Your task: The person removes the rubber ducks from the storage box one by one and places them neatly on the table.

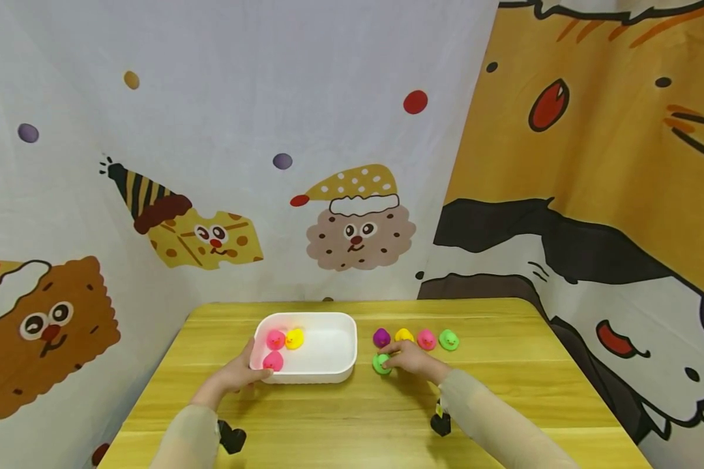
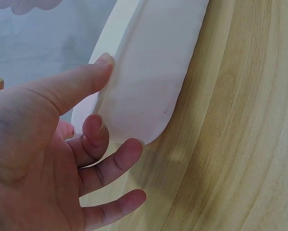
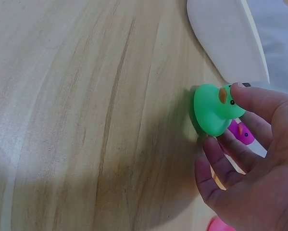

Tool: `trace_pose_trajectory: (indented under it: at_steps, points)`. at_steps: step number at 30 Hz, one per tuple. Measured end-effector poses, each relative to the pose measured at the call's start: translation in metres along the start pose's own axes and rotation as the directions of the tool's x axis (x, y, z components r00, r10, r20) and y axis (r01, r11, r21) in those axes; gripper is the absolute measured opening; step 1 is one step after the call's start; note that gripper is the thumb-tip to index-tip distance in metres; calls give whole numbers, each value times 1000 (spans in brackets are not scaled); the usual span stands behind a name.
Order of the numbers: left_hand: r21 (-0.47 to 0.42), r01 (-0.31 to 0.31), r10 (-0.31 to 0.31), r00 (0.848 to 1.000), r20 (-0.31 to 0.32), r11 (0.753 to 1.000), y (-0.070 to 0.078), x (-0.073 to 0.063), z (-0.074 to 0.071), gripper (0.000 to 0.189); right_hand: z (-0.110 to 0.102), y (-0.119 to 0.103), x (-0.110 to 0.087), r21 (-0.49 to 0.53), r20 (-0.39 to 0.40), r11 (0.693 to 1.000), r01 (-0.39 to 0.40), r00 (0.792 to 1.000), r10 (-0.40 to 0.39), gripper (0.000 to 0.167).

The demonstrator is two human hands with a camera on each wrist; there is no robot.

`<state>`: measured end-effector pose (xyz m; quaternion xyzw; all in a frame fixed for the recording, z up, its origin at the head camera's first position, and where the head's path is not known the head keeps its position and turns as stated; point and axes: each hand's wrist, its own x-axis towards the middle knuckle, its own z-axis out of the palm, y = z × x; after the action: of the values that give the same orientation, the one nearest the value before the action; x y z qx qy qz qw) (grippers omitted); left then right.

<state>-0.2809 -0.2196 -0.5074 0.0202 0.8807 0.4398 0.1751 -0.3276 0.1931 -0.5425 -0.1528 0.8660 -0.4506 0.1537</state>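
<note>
On the wooden table a white plastic tub (image 1: 325, 345) holds two pink rubber ducks and a yellow duck (image 1: 294, 339) at its left end. My left hand (image 1: 234, 373) grips the tub's near left corner, thumb (image 2: 86, 79) along the rim and fingers bent against the end wall. Right of the tub, my right hand (image 1: 412, 359) pinches a green rubber duck (image 3: 211, 111) low over the table, thumb at its head and fingertips at its other side. Just beyond that hand, a purple duck (image 1: 381, 337) and another yellow duck (image 1: 404, 334) stand, the yellow one partly hidden.
Farther right in the same row are a pink duck (image 1: 426, 339) and a second green duck (image 1: 448, 340). A cartoon-printed cloth (image 1: 352, 78) hangs behind the table (image 1: 328, 423). Dark wrist-camera mounts sit under both sleeves.
</note>
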Motion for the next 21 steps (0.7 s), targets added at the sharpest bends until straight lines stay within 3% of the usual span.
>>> trace_pose_trajectory:
  at_steps: [7,16,21]
  points:
    - [-13,3,-3,1000,0,1000,-2,1,0,105,0,0,-2,-11,-8,1000,11,1000,-11,36]
    - [-13,-64,65,997,40,998,-7,4,-2,110,-1,4,-1,17,4,1000,26,1000,-26,34]
    - [-20,-23,24,999,26,1000,-5,3,-1,109,-3,2,-2,7,12,1000,7,1000,-7,33]
